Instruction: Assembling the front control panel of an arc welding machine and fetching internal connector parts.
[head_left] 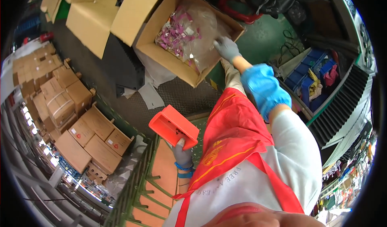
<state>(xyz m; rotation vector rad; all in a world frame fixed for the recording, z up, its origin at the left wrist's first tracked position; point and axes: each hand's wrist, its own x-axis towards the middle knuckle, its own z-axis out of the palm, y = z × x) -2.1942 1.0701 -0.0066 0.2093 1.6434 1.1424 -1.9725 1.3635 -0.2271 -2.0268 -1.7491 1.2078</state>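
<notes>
A small orange-red plastic bin [175, 124] is gripped at its near end by my left hand [183, 153], which wears a grey glove. A few tiny dark pieces [179, 131] lie inside the bin. Beyond it stands an open cardboard box [177, 67], lined with a clear plastic bag [205, 27]. Many small metal parts with pink-purple pieces [177, 35] fill the bag's left side. My right hand [227, 48], also in a grey glove, reaches over the box's right side, fingers closed on the bag's edge; its fingertips are partly hard to make out.
Another open carton [94, 21] and a black ridged object [123, 65] stand left of the box. Stacked cartons [96, 138] fill the far left. Blue bins [308, 67] sit at the right, and a red basin [238, 13] lies behind the box. Green metal framing [151, 178] runs beside my left arm.
</notes>
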